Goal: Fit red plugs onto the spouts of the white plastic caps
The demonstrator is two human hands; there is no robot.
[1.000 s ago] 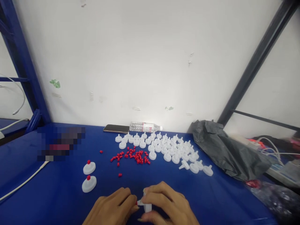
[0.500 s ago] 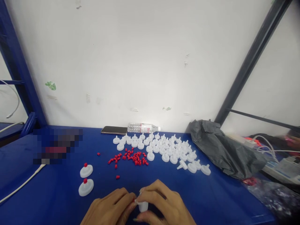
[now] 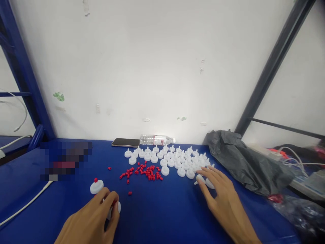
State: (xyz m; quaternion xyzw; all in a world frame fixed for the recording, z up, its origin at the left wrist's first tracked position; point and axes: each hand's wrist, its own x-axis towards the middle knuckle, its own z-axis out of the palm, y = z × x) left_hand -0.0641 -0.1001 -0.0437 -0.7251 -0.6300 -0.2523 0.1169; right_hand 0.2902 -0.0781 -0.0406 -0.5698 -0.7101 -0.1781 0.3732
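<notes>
My left hand (image 3: 98,211) is closed around a white nozzle cap (image 3: 119,207). A bit of red shows between the fingers at its top, and the rest is hidden. Just behind it stands another white nozzle cap with a red tip (image 3: 96,186); a third red tip peeks out by my knuckles. Over on the right, my right hand (image 3: 218,189) reaches with its fingers apart over the near edge of the white nozzle caps (image 3: 190,173). Its thumb and fingertips are at a white cap lying on its side (image 3: 200,178). Small red tip covers (image 3: 151,174) lie scattered in the middle.
A phone (image 3: 125,142) and a clear water bottle (image 3: 154,139) lie along the wall. Grey plastic sheeting (image 3: 243,162) covers the right side of the blue table (image 3: 162,217). A white cable (image 3: 27,203) crosses the left side, beside a blurred-out patch.
My hands have parted from the front middle. The left has moved left with the capped piece, beside the finished-looking pair; the right has let go and stretched forward right to the white caps.
</notes>
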